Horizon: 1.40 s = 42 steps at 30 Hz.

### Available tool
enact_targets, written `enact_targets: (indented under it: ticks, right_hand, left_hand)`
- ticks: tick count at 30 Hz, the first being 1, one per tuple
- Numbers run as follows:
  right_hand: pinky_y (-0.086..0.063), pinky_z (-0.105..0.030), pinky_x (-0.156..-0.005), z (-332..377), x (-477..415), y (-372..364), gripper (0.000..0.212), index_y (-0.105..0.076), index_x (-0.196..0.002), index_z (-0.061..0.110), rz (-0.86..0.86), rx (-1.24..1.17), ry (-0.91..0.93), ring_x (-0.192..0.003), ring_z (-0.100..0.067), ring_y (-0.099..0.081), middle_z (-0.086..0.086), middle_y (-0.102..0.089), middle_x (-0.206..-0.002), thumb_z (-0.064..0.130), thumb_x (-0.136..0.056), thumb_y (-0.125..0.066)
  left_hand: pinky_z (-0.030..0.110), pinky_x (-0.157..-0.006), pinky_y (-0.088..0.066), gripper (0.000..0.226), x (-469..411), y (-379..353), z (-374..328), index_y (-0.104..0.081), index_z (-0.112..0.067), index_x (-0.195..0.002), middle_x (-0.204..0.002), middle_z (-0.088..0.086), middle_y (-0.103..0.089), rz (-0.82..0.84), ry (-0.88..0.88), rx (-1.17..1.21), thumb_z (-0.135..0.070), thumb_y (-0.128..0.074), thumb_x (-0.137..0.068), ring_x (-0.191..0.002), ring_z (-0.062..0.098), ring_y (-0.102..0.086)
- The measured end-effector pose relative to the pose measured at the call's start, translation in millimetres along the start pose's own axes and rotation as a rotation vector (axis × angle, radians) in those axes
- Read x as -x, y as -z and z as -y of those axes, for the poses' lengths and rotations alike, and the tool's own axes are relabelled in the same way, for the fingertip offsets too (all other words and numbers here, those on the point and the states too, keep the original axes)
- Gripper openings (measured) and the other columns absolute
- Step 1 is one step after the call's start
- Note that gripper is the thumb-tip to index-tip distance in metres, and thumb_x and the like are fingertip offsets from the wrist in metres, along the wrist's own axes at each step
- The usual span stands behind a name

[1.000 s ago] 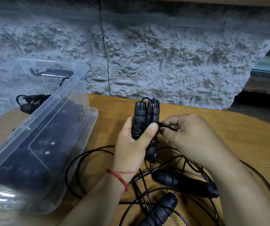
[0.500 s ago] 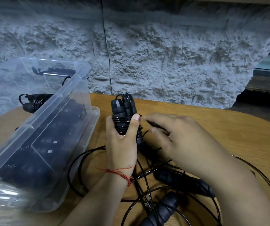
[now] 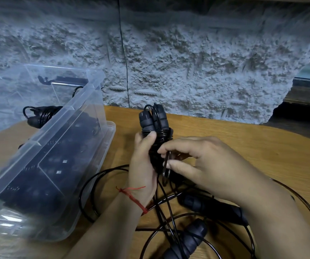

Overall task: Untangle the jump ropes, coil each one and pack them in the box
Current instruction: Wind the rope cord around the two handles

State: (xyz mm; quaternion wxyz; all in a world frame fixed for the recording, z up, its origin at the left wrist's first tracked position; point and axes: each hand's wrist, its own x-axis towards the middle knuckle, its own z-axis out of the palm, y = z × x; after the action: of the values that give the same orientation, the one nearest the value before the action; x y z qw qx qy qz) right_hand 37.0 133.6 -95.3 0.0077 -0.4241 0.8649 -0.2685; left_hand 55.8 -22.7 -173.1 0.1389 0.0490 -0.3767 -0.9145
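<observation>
At left, the clear box (image 3: pixel 79 94) sat open, dark ropes (image 3: pixel 43 176) inside. At centre, the left hand (image 3: pixel 143 165) curled round the wound rope bundle (image 3: pixel 162 135), thumb pressing the wraps. The right hand (image 3: pixel 212 165) pinched a cord loop (image 3: pixel 166 166) between thumb and forefinger. The thin cord looked springy and slick; the ribbed handles (image 3: pixel 144 121) seemed the surest hold. A loose rope (image 3: pixel 189 238) sprawled lower right.

Bare forearms (image 3: pixel 101 230), no sleeves, thin red string bracelet (image 3: pixel 131 197) w/ knot, left wrist
</observation>
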Motion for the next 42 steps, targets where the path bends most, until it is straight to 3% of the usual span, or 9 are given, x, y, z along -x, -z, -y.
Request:
enact_targets:
  ticks: [3,8,15,20,22,26,31,35,42]
  right_hand:
    - [-0.05,-0.015,-0.091,-1,3,4,0.028,-0.072,-0.129,0.04,-0.071,-0.032,0.001,-0.108,0.009,-0.065,0.028,-0.072,-0.116,0.036,-0.101,-0.067]
    - [-0.05,-0.009,-0.089,-12,7,9,0.037,-0.071,-0.131,0.04,-0.077,-0.055,-0.039,-0.1,0.01,-0.068,0.024,-0.075,-0.108,0.023,-0.097,-0.074]
    - [-0.053,-0.037,-0.068,-31,3,6,0.025,-0.083,-0.097,0.031,-0.259,0.034,-0.012,-0.084,-0.007,-0.065,0.016,-0.07,-0.085,0.052,-0.087,-0.073]
    - [-0.041,-0.037,-0.103,-44,3,1,0.022,-0.07,-0.081,0.031,-0.249,0.046,0.031,-0.121,-0.006,-0.055,0.021,-0.063,-0.126,0.05,-0.093,-0.072]
    - [-0.038,-0.041,-0.111,-49,3,-8,0.026,-0.057,-0.08,0.034,-0.205,-0.03,0.016,-0.12,-0.005,-0.059,0.021,-0.067,-0.122,0.047,-0.1,-0.067]
    - [-0.042,-0.035,-0.074,-57,4,-26,0.029,-0.048,-0.084,0.033,-0.285,-0.029,-0.078,-0.086,-0.007,-0.054,0.016,-0.054,-0.082,0.052,-0.104,-0.054]
    - [-0.035,-0.035,-0.075,-60,14,-38,0.031,-0.053,-0.091,0.023,-0.484,0.16,-0.248,-0.082,-0.015,-0.043,0.004,-0.06,-0.083,0.05,-0.106,-0.047]
    - [-0.035,-0.038,-0.071,-64,33,-48,0.033,-0.056,-0.091,0.02,-0.577,0.284,-0.318,-0.074,-0.024,-0.052,0.003,-0.059,-0.075,0.046,-0.109,-0.048]
    - [-0.043,-0.037,-0.062,-56,43,-61,0.037,-0.059,-0.09,0.015,-0.678,0.204,-0.341,-0.077,-0.018,-0.05,0.006,-0.05,-0.079,0.046,-0.106,-0.047]
  left_hand:
    - [0.03,-0.076,-0.06,0.03,0,8,0,-0.061,-0.006,-0.115,-0.097,0.007,-0.074,0.073,0.048,0.051,-0.015,-0.053,-0.087,-0.092,0.022,-0.071]
    - [0.037,-0.09,-0.06,0.049,-5,10,4,-0.052,-0.001,-0.141,-0.124,0.018,-0.071,0.11,0.048,-0.1,-0.015,-0.059,-0.095,-0.113,0.03,-0.07]
    - [0.041,-0.09,-0.057,0.057,-12,12,15,-0.059,-0.008,-0.132,-0.115,0.018,-0.076,0.096,0.049,-0.39,-0.015,-0.083,-0.081,-0.107,0.03,-0.072]
    - [0.032,-0.091,-0.056,0.042,-6,14,9,-0.061,-0.011,-0.125,-0.112,0.004,-0.073,0.331,0.139,-0.508,-0.006,-0.078,-0.086,-0.106,0.017,-0.069]
    - [0.034,-0.1,-0.054,0.045,-2,13,9,-0.064,-0.016,-0.13,-0.122,-0.001,-0.073,0.357,0.149,-0.554,-0.009,-0.078,-0.088,-0.12,0.016,-0.067]
    - [0.051,-0.116,-0.046,0.043,3,13,10,-0.071,-0.022,-0.133,-0.126,0.003,-0.075,0.35,0.162,-0.625,-0.031,-0.072,-0.091,-0.127,0.021,-0.066]
    - [0.052,-0.096,-0.055,0.06,-5,15,7,-0.063,-0.012,-0.129,-0.129,0.016,-0.069,0.187,0.239,-0.347,-0.017,-0.059,-0.069,-0.113,0.028,-0.069]
    - [0.035,-0.095,-0.057,0.046,-1,16,6,-0.063,-0.018,-0.122,-0.127,0.004,-0.07,0.311,0.116,-0.643,-0.012,-0.069,-0.077,-0.123,0.019,-0.066]
    - [0.049,-0.1,-0.058,0.031,6,7,2,-0.066,-0.038,-0.102,-0.111,-0.01,-0.075,0.267,-0.033,-0.86,-0.012,-0.074,-0.087,-0.112,0.01,-0.071]
